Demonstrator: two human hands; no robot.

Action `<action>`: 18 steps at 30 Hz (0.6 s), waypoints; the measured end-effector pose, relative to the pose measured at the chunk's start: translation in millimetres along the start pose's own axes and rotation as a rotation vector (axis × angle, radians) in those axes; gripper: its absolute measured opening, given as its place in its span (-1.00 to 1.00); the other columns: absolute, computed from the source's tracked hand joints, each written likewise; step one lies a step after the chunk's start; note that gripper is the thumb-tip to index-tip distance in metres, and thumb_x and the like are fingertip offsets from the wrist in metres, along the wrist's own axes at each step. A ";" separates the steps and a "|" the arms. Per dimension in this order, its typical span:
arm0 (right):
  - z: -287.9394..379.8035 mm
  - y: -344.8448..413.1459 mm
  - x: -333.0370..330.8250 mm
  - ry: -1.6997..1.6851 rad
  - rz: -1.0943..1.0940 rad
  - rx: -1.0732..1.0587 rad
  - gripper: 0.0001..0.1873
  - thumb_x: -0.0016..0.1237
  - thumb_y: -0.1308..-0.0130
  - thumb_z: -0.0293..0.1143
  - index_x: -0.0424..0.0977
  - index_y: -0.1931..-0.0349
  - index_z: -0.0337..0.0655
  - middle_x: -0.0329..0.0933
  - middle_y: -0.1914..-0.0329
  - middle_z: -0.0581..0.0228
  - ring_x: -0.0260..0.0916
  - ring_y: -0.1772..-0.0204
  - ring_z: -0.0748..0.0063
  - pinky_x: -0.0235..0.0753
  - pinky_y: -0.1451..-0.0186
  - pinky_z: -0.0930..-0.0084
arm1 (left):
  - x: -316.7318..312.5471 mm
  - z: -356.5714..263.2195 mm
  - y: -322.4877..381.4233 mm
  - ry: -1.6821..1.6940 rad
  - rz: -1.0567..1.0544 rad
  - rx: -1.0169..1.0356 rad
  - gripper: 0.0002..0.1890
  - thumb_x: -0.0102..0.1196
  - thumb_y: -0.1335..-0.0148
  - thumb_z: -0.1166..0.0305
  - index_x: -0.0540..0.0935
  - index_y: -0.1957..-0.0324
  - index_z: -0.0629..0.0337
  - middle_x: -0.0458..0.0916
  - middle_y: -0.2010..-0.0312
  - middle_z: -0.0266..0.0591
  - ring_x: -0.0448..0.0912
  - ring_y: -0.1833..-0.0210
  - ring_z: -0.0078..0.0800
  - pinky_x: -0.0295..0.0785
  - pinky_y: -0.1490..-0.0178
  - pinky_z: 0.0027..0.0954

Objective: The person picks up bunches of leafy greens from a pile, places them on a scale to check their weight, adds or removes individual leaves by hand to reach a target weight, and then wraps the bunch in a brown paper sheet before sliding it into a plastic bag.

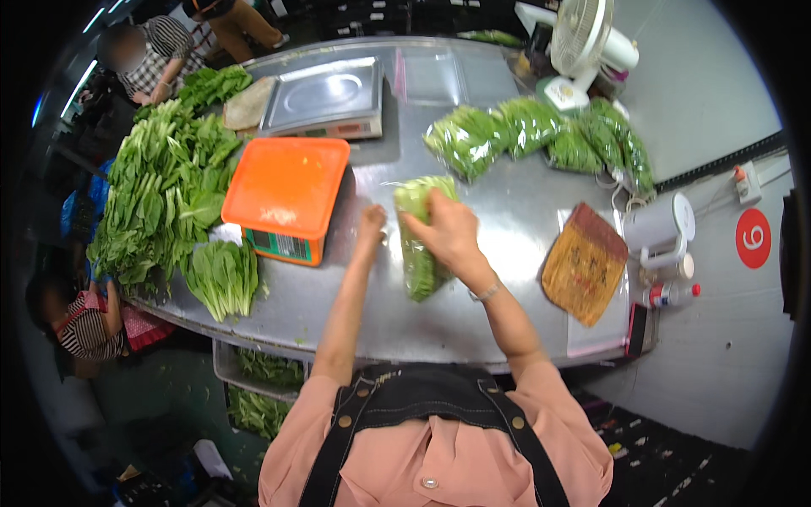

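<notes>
Before me, a clear plastic bag of leafy greens [418, 272] lies lengthwise on the stainless steel table [380, 317]. My right hand [451, 229] rests over its upper part, thumb and fingers spread across the bag; whether it grips is unclear. My left hand [372, 223] is curled just left of the bag, apart from it; its fingers are slightly blurred. Further left stands an orange plastic basin or lidded box [288, 184] on a small device with a green label. Loose leafy greens [165, 184] are heaped at the left, with a smaller bunch [223, 279] nearer me.
A flat-topped scale [326, 95] and clear bags [431, 76] lie at the back. Bagged greens [469, 139] and a fan [580, 51] stand back right. At right are a brown cloth [586, 266], a white kettle [659, 228] and a bottle [668, 295]. Two co-workers are at left.
</notes>
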State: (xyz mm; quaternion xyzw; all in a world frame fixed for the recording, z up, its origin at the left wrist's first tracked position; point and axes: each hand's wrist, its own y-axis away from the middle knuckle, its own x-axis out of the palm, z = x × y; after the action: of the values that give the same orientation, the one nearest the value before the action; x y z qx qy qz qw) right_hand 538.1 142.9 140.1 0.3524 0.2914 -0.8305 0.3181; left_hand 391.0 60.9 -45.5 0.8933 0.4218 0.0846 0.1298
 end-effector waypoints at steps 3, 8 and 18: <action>-35.5 25.2 36.9 -0.014 0.300 -0.030 -0.60 0.01 -0.02 -0.08 0.34 0.45 -0.30 0.44 0.44 0.00 0.41 0.36 0.04 0.37 0.32 0.22 | -28.6 -13.1 29.0 0.068 -0.091 -0.128 -0.55 -0.13 -0.20 0.05 0.29 -0.05 0.09 0.43 0.14 -0.25 0.40 0.09 -0.42 0.32 0.07 -0.32; -129.8 51.1 42.6 0.115 -0.330 0.216 -0.51 -0.02 -0.06 -0.04 0.37 0.17 -0.28 0.37 0.20 0.00 0.32 0.14 0.06 0.32 0.11 0.29 | -74.0 6.5 92.0 -0.191 -0.107 -0.149 -0.36 -0.10 -0.14 -0.08 0.13 -0.14 0.09 0.35 0.00 -0.08 0.38 -0.01 -0.31 0.34 0.07 -0.26; -132.7 45.9 75.1 -0.817 0.198 0.552 -0.39 -0.08 -0.17 -0.07 0.12 -0.13 -0.23 0.25 -0.03 0.07 0.39 0.13 0.34 0.51 0.28 0.52 | 7.0 -12.5 55.5 0.077 -0.115 -0.289 -0.04 0.20 0.05 0.03 -0.17 -0.23 0.06 0.25 -0.06 0.11 0.36 -0.03 -0.07 0.44 0.14 0.00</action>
State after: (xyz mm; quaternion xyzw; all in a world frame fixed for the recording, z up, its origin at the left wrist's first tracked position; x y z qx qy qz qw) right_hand 583.6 183.7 -6.9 0.0955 -0.1221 -0.9125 0.3785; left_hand 432.8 34.5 -16.4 0.8360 0.4602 0.1709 0.2452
